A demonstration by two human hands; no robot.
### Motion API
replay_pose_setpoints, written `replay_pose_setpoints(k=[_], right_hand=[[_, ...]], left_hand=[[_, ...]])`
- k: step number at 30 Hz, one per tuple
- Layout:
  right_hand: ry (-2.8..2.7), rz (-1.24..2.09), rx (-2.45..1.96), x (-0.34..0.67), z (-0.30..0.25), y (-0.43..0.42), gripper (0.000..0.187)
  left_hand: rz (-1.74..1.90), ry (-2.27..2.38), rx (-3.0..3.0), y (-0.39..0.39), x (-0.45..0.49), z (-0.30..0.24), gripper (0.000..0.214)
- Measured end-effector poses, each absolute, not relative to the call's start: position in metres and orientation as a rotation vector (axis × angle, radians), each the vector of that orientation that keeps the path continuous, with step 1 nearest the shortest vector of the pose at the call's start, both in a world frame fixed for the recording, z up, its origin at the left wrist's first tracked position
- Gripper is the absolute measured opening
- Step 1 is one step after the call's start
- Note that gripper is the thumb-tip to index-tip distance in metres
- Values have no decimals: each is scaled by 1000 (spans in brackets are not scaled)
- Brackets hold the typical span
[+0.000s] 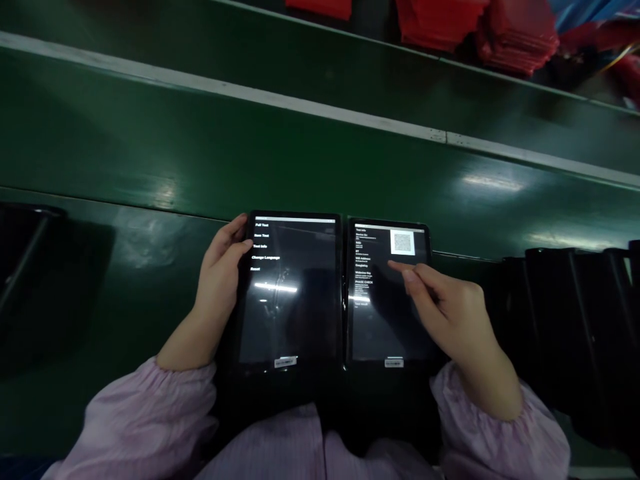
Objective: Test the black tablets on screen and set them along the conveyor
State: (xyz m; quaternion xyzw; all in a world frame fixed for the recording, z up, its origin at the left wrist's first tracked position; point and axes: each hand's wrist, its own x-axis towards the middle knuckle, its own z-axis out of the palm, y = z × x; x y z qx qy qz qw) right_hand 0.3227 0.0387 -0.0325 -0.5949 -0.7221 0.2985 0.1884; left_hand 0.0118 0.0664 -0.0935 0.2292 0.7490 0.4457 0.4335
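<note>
Two black tablets lie side by side in front of me. The left tablet (290, 293) shows a short white text menu on a dark screen. The right tablet (385, 293) shows small text and a QR code near its top. My left hand (220, 280) grips the left edge of the left tablet, thumb over the screen's rim. My right hand (445, 313) hovers over the right tablet with the index finger stretched out, its tip on or just above the screen below the QR code; the other fingers are curled.
A green conveyor belt (250, 153) with a white stripe (300, 107) runs across behind the tablets. Stacks of red items (475, 27) lie at the top right. Dark upright tablets or trays (575, 313) stand to the right, and a dark object (25, 247) sits at left.
</note>
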Motion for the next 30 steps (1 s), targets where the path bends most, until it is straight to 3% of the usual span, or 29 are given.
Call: replay_pose_setpoints(k=[12,16,21,27,30], right_hand=[[-2202,1157,-1415,297,-49,30,42],[-2223,934,-1580,306,-49,35,43],[-2101,755,-1757,322,-39,41,62],[-2027,793,-1751,323,-35,41,49],[-1982,783,-1768,321,-39,41,41]], left_hand=[[1065,1809,602,62,7,-90,36],[1070,1797,593,62,6,-90,39],[1089,1760,596,62,3,-94,42],[1015,1740,693,60,-3,-99,50],[911,1744,828,58,-7,-102,65]])
